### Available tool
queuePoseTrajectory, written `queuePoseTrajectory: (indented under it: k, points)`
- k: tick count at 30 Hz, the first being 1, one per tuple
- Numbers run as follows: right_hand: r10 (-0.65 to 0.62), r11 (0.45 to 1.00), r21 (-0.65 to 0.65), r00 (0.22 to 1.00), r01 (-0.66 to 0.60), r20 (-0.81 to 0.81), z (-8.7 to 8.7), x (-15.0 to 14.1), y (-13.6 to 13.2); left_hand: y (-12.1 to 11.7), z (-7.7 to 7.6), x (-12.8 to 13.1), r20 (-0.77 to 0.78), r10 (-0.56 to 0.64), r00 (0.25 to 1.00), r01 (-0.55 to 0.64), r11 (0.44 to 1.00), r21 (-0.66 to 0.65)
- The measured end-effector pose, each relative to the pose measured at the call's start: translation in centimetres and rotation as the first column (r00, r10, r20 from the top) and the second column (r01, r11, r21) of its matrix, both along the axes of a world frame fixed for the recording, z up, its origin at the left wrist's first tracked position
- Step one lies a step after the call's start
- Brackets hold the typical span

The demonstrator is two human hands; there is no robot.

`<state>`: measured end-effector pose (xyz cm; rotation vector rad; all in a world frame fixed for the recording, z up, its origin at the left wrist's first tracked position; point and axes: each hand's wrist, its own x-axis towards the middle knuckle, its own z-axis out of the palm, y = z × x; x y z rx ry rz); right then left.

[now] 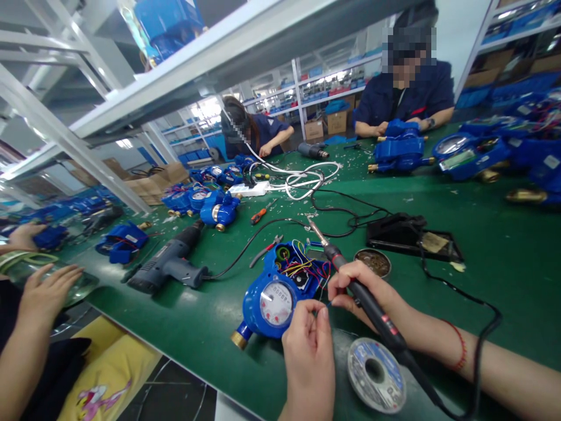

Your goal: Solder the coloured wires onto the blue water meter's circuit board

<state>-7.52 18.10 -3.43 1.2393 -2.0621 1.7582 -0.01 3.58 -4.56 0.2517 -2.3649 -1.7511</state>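
Note:
My right hand [385,292] is closed round a black soldering iron [381,321], its metal tip pointing up and away over the bench. My left hand [309,351] is in a pinch, its fingertips close to those of my right hand. Between them shows a thin blue piece [329,304], apparently a wire; its ends are hidden. Just beyond lies a blue water meter [253,301] with a round dial [277,303] and brass fitting. Its housing is open, with coloured wires [300,266] inside. A solder spool [377,374] lies below my right wrist.
Behind the iron are a round tin [372,263] and a black iron stand [414,234] with a sponge. Red-handled cutters [263,252], a screwdriver [263,212], a heat gun [169,263] and a power strip [249,189] lie about. Co-workers sit opposite and at left.

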Motion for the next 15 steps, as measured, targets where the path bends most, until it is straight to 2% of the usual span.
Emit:
queuePoseTrajectory:
  k: [5, 8, 11, 15]
  points:
    - [-0.055, 0.998, 0.007, 0.998, 0.055, -0.028, -0.9, -0.3, 0.2, 0.4, 0.0, 0.4, 0.007, -0.022, 1.0, 0.022, 0.999, -0.027]
    - [-0.067, 0.998, 0.014, 0.995, 0.068, -0.076, -0.7, -0.4, 0.3, 0.6, 1.0, 1.8, -0.068, 0.091, 0.994, -0.093, 0.995, -0.028]
    - [-0.14, 0.988, 0.044, 0.976, 0.149, -0.169, 0.0, -0.3, 0.6, 0.2, 2.0, 3.2, -0.184, 0.223, 0.957, -0.243, 0.966, -0.093]
    - [-0.219, 0.971, 0.055, 0.955, 0.234, -0.2, 1.3, 0.0, 1.3, -2.0, 3.0, 3.7, -0.354, 0.213, 0.911, -0.315, 0.912, -0.264]
